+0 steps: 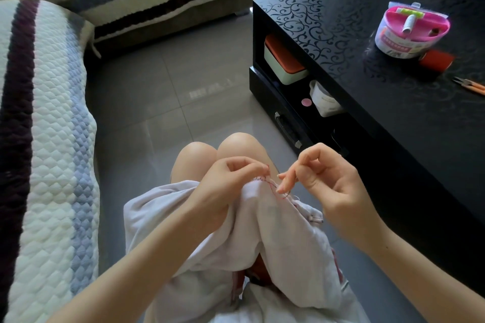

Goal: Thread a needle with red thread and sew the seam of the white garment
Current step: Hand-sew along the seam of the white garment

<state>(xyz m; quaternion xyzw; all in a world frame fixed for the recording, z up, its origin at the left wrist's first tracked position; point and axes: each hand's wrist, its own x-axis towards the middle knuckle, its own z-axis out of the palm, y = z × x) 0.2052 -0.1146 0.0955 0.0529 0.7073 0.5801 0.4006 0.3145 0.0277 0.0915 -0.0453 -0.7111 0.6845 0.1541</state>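
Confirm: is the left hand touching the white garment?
Touching. The head view shows the left hand gripping the white garment, its fingers pinching the fabric at the red-stitched edge.

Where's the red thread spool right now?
In the head view, upper right: the red thread spool lies on its side on the black table, close against the pink sewing kit, with the orange-handled snips just beyond it toward the right edge.

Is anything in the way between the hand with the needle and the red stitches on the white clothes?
No, nothing visible is in the way. The right hand pinches the needle right at the red stitches on the white garment. The left hand grips the garment beside the stitches, not across them.
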